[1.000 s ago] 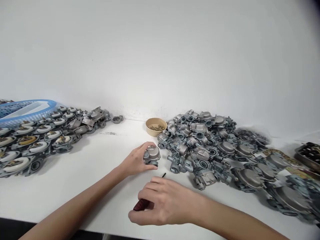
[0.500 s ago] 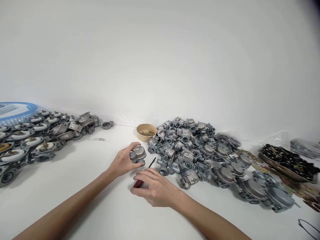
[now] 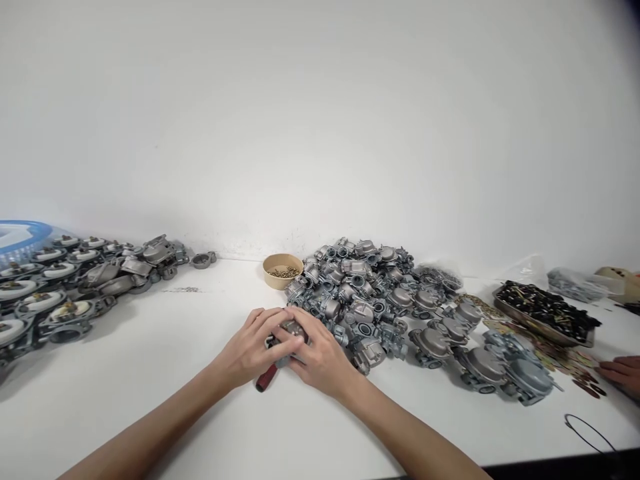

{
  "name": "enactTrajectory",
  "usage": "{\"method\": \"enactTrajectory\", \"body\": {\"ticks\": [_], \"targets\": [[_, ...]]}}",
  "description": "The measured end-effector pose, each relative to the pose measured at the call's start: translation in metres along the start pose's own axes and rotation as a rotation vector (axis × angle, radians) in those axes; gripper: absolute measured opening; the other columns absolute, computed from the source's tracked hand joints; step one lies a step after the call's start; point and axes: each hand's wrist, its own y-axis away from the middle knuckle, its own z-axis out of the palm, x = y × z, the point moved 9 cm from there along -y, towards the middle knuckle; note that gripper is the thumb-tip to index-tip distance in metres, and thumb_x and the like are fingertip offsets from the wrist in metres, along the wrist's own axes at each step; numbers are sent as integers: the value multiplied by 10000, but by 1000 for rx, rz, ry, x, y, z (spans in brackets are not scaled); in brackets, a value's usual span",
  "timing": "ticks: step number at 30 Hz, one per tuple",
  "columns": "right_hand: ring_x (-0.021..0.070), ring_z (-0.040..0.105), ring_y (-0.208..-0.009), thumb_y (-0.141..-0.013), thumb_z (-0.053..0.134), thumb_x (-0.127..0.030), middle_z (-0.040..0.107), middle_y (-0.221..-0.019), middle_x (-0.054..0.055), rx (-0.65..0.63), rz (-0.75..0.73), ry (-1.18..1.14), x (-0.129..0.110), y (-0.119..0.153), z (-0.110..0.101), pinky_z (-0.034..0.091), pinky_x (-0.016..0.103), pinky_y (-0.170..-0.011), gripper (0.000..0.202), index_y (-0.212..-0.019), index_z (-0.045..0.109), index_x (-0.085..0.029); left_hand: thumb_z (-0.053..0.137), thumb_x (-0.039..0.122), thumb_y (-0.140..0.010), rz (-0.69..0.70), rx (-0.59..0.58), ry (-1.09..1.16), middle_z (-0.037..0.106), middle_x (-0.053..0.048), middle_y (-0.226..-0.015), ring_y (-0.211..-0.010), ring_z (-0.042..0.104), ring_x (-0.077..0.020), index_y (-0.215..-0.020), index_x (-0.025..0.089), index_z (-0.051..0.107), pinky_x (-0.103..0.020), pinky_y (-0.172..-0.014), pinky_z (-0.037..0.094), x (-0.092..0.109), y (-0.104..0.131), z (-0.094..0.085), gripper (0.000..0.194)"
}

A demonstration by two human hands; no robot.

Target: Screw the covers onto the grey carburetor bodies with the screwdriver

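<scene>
Both my left hand (image 3: 253, 348) and my right hand (image 3: 320, 350) are closed around one grey metal carburetor (image 3: 294, 328), low over the white table. My fingers cover most of it, and only part of its rounded top shows between them. Just beneath my hands lies a screwdriver, its red handle (image 3: 267, 378) sticking out toward me; the shaft is hidden. Close to my right hand begins a big heap of similar carburetors (image 3: 357, 310).
A tan bowl (image 3: 283, 280) of small brass screws stands behind my hands. Carburetor bodies with white floats (image 3: 43, 301) fill the left side. To the right are a metal tray (image 3: 547, 325) of black parts, a black cable loop (image 3: 590, 430) and another person's hand (image 3: 623, 375).
My right hand has let go of the screwdriver, which now lies on the table, and has joined my left hand on the carburetor. The view has turned slightly right, bringing another person's hand in.
</scene>
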Motion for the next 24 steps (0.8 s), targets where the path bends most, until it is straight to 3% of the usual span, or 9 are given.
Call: {"method": "enactTrajectory", "body": {"ticks": [4, 7, 11, 14, 17, 19, 21, 24], "targets": [[272, 553, -1357, -935, 606, -108, 551, -1420, 180, -11, -1, -64, 7, 3, 4, 544, 419, -1110, 403, -1329, 631, -192, 575, 3, -941, 48, -93, -20, 548, -201, -1362, -1292, 556, -307, -1417, 283, 420, -494, -938, 507, 2, 5, 10, 574], [250, 574, -1338, -901, 594, -70, 593, -1385, 162, 0, 44, -131, 19, 3, -3, 557, 390, -1099, 365, -1248, 655, -167, 585, 56, -958, -66, -60, 3, 528, -210, -1403, -1301, 552, -297, -1488, 290, 323, -487, -979, 510, -7, 0, 9, 636], [227, 651, -1224, -886, 653, -121, 642, -1361, 108, 31, 229, -168, 54, 2, -33, 603, 391, -1038, 375, -1248, 672, -215, 684, 322, -967, -283, -1, 28, 430, -232, -1529, -1402, 468, -359, -1569, 264, 225, -532, -1078, 470, -30, -6, -2, 759], [247, 699, -1086, -873, 752, -256, 707, -1241, 102, 97, 489, -124, 104, 14, -79, 659, 413, -896, 394, -1260, 681, -245, 602, 342, -1004, -446, -100, 51, 458, -173, -1529, -1387, 492, -341, -1520, 271, 350, -508, -1099, 464, -55, 4, 0, 578], [218, 696, -752, -867, 782, -403, 738, -1056, 123, 155, 823, -14, 170, 40, -137, 649, 380, -624, 515, -1332, 645, -231, 527, 296, -1010, -506, -250, 84, 531, -118, -1463, -1283, 573, -314, -1387, 285, 515, -493, -1052, 491, -73, 24, 17, 377], [250, 696, -826, -826, 827, -408, 721, -1078, 141, 195, 1021, 90, 215, 58, -173, 637, 407, -679, 622, -1378, 612, -221, 521, 287, -991, -518, -350, 103, 562, -103, -1423, -1232, 597, -314, -1299, 281, 586, -497, -1013, 504, -79, 38, 33, 314], [283, 677, -1008, -794, 863, -399, 682, -1172, 153, 203, 1180, 169, 257, 74, -198, 615, 441, -838, 634, -1342, 625, -189, 530, 276, -972, -531, -433, 128, 580, -101, -1393, -1209, 601, -316, -1250, 274, 616, -494, -977, 510, -81, 51, 48, 291], [214, 682, -980, -949, 720, -372, 666, -1160, 97, 129, 1400, 151, 311, 98, -201, 611, 408, -857, 425, -1289, 610, -143, 552, 264, -953, -561, -516, 188, 594, -100, -1363, -1181, 605, -308, -1226, 264, 629, -486, -960, 502, -78, 60, 62, 283]]}}
